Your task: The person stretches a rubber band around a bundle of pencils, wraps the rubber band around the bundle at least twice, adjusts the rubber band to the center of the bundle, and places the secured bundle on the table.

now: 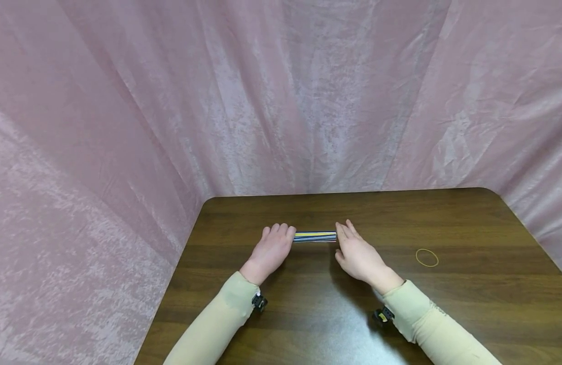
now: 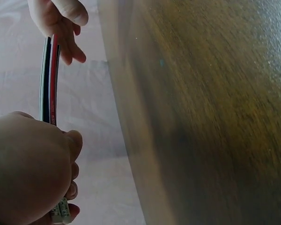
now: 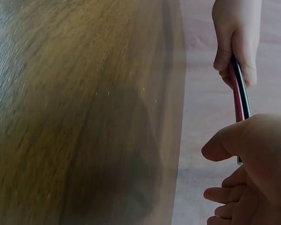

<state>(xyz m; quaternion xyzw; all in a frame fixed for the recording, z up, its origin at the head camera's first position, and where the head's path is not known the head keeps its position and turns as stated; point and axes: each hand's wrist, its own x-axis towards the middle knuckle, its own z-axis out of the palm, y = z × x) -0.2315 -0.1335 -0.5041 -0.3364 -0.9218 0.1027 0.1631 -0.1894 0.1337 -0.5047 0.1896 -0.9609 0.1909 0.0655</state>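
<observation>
A bundle of thin, straight sticks like pencils (image 1: 315, 236), in blue, yellow, white, black and red, lies level between my two hands, above the table. My left hand (image 1: 273, 249) grips it round its left part, and its grey-green ends (image 2: 61, 212) stick out below the fingers in the left wrist view. At the other end, my right hand (image 1: 357, 253) holds its fingers fairly straight, the flat of the hand against the tips. In the right wrist view its thumb (image 3: 220, 147) stands apart from the fingers, and one tip of the bundle shows between them.
A thin yellow rubber band (image 1: 427, 258) lies on the brown wooden table (image 1: 472, 304), right of my right hand. Pink cloth (image 1: 308, 101) hangs behind the table's far edge and along its sides. Both wrists carry small black cameras (image 1: 259, 302).
</observation>
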